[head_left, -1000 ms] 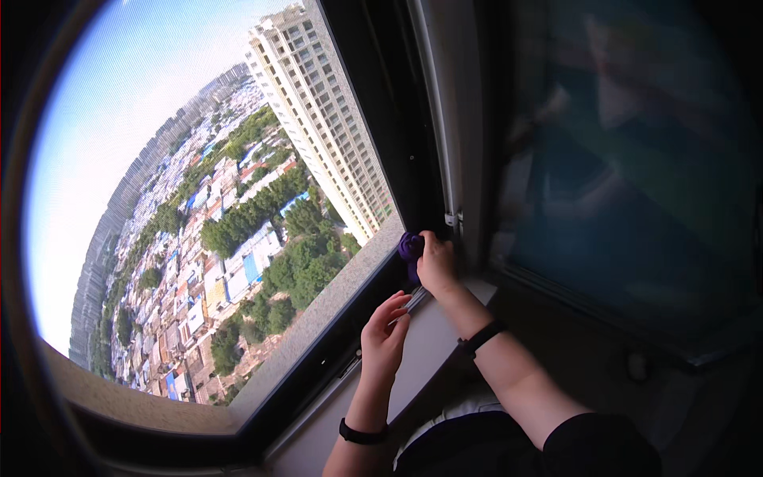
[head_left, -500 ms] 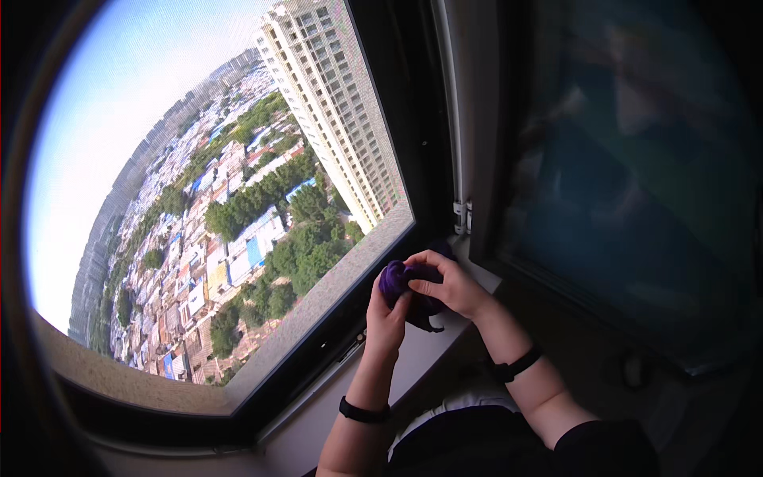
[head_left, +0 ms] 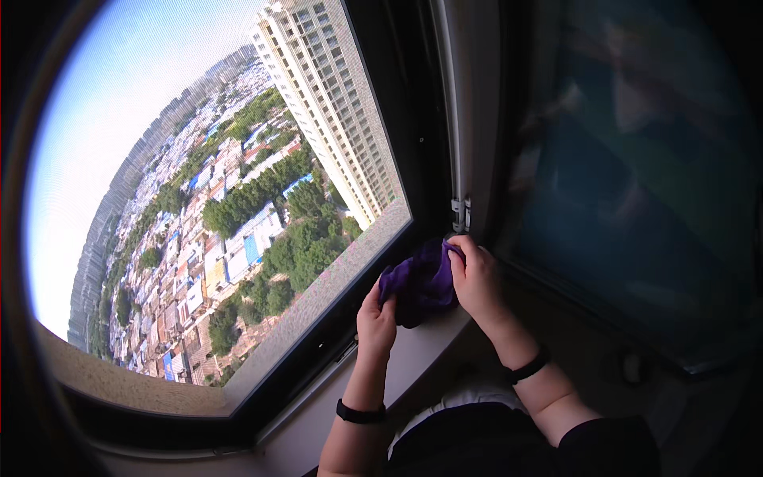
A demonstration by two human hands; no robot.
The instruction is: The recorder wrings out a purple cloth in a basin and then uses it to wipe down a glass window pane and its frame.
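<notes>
A purple cloth (head_left: pixel 420 280) is spread between my two hands, over the corner of the light window sill (head_left: pixel 413 358). My left hand (head_left: pixel 377 324) pinches its left edge, thumb against fingers. At the upper right edge of the cloth, my right hand (head_left: pixel 475 278) grips it between thumb and fingers. The cloth hangs in loose folds, and its underside is hidden. Each wrist has a black band around it.
The dark window frame (head_left: pixel 318 350) runs along the sill, with a metal hinge (head_left: pixel 461 215) just beyond my right hand. An opened glass sash (head_left: pixel 628 199) stands on the right. Through the window are a tower block (head_left: pixel 330 103), trees and low roofs far below.
The cloth was bunched up between my hands and is now opened out. My right hand has moved away to the right, pulling one edge; my left hand has shifted slightly left and down.
</notes>
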